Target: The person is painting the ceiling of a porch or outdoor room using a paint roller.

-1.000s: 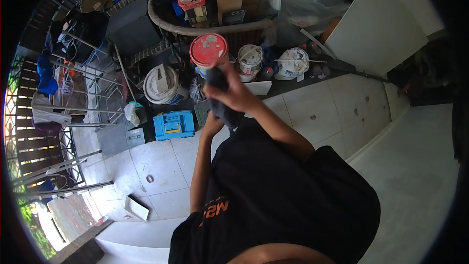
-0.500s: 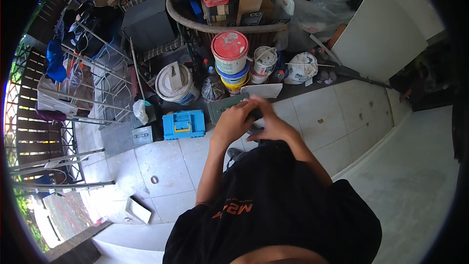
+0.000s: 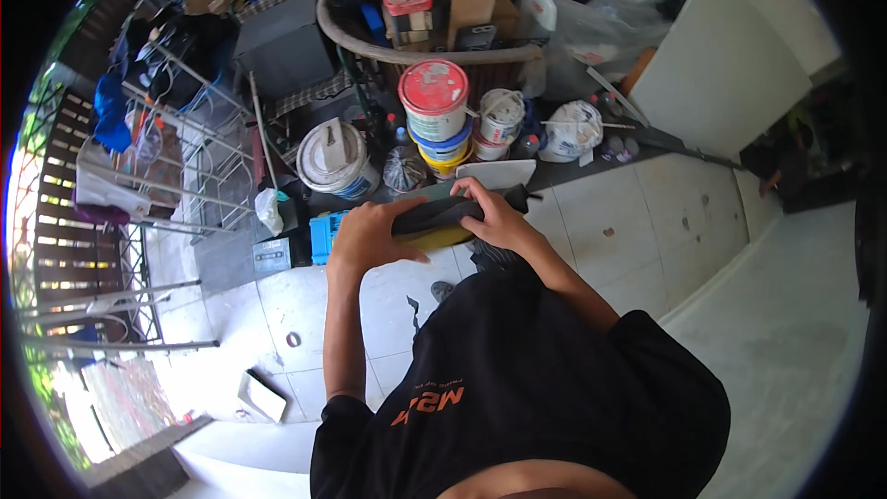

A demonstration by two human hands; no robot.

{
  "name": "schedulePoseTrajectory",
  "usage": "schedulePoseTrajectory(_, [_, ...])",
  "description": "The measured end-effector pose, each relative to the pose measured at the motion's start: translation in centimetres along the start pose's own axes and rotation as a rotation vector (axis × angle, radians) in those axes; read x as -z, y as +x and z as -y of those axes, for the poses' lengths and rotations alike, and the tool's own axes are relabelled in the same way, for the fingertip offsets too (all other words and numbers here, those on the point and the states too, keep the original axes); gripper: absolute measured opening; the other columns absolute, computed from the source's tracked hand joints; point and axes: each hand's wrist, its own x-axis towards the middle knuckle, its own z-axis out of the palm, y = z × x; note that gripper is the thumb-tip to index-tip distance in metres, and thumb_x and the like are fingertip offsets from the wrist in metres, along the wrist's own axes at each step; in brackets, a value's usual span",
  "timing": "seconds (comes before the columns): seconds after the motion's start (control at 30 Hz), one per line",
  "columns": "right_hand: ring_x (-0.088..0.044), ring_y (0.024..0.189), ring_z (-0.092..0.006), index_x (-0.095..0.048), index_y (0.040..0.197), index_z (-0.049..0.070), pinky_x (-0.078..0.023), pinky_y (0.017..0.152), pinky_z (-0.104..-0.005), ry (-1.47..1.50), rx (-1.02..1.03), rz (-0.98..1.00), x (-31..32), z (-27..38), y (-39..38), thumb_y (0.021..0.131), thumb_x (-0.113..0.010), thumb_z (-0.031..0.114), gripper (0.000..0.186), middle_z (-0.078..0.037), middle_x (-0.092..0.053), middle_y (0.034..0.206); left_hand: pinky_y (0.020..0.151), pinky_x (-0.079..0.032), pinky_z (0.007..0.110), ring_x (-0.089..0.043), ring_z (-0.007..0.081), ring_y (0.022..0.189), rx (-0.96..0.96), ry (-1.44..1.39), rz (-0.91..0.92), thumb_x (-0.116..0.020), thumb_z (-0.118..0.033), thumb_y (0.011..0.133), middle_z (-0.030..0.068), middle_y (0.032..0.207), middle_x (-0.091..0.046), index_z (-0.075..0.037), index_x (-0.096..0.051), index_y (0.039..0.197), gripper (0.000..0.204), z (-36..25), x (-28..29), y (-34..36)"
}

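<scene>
A long dark fabric bundle point(image 3: 445, 213) with a yellow underside is stretched out in front of my body, above the tiled floor. My left hand point(image 3: 368, 238) is around its left end, thumb above and fingers below. Toward the other end my right hand point(image 3: 497, 220) grips it, fingers curled over the top and thumb against the near side. The bundle's exact kind is unclear. A dark strap point(image 3: 414, 312) hangs in the air beside my shirt. Behind my left hand a blue toolbox point(image 3: 325, 233) shows only in part.
Paint buckets stand beyond my hands, among them a red-lidded one point(image 3: 434, 92) and a white one point(image 3: 334, 162). Metal racks point(image 3: 199, 162) are at the left, with a tape roll point(image 3: 293, 339) and a white tray point(image 3: 262, 396) on the floor. A pale board point(image 3: 721, 65) leans at the right.
My hands, close together before, have moved apart, the left one to the left. The dark bundle is now plainly visible between them, and my left hand covers much of the blue toolbox.
</scene>
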Motion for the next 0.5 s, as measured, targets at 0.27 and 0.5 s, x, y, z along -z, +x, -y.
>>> schedulePoseTrajectory(0.27, [-0.062, 0.076, -0.0156, -0.055, 0.111, 0.004, -0.048, 0.069, -0.0290, -0.122, -0.147, 0.534, 4.0, -0.3, 5.1, 0.074, -0.072, 0.037, 0.052, -0.012, -0.063, 0.088, 0.065, -0.050, 0.035, -0.064, 0.0276, 0.071, 0.016, -0.395, -0.123, -0.054, 0.006, 0.069, 0.0112, 0.086, -0.064, -0.005, -0.053, 0.106, 0.039, 4.3, -3.9, 2.8])
schedulePoseTrajectory(0.5, [-0.060, 0.069, -0.0109, -0.050, 0.114, 0.004, -0.048, 0.062, -0.0248, 0.108, -0.035, 0.466, 10.6, -8.1, 11.3, 0.072, -0.076, 0.020, 0.052, -0.007, -0.063, 0.088, 0.070, -0.048, 0.026, -0.057, 0.0141, 0.075, 0.242, -1.318, -0.178, -0.048, 0.002, 0.084, 0.0039, 0.081, -0.053, -0.002, -0.042, 0.117, 0.034, 5.0, -6.9, 8.7])
